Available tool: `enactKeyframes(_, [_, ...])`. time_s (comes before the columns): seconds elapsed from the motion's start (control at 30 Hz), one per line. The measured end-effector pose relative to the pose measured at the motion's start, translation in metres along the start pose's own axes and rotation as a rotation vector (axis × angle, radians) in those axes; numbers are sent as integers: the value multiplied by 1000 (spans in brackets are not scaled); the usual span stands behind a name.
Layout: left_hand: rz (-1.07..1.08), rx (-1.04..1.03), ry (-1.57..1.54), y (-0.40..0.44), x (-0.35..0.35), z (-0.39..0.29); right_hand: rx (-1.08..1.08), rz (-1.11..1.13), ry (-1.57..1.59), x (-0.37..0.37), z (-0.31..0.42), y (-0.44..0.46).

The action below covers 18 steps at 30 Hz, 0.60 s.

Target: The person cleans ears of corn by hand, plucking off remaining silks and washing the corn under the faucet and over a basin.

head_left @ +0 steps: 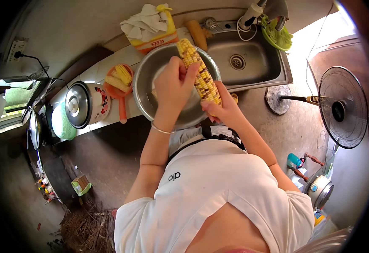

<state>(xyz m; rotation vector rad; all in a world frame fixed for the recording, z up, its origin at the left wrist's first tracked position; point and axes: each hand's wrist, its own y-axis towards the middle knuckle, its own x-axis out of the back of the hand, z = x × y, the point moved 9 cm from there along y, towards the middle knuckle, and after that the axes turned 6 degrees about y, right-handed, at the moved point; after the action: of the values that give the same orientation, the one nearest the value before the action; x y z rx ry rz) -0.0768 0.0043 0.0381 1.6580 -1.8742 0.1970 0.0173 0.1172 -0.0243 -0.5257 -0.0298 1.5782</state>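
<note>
A yellow corn cob with dark purple kernels [199,75] is held slanting over a large metal basin [140,80]. My right hand [223,105] is closed around its lower end. My left hand [174,86] is curled at the cob's side, with the thumb pressed on the kernels near the upper half. Whether loose kernels are in the left fingers is hidden. Inside the basin, a small pale piece partly shows beside my left wrist.
Left of the basin, an orange strainer [122,110] holds more corn, beside a lidded pot [96,101]. A steel sink [258,63] with a green basket of leaves [277,36] lies to the right. A standing fan [340,109] is farther right. Behind the basin sits a yellow package [167,31].
</note>
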Motion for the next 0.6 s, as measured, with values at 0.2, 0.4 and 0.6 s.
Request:
enactKeyframes(0.2, [-93,-221,293,-6,-8,-13,219,-177,-477,13,6,3])
enactKeyframes(0.4, [-86,-39,220,10,6,32,9,-31,-26,9,-5,1])
enactKeyframes(0.6, [9,33,-104,0,13,2,-33,37,170,3,-2,3])
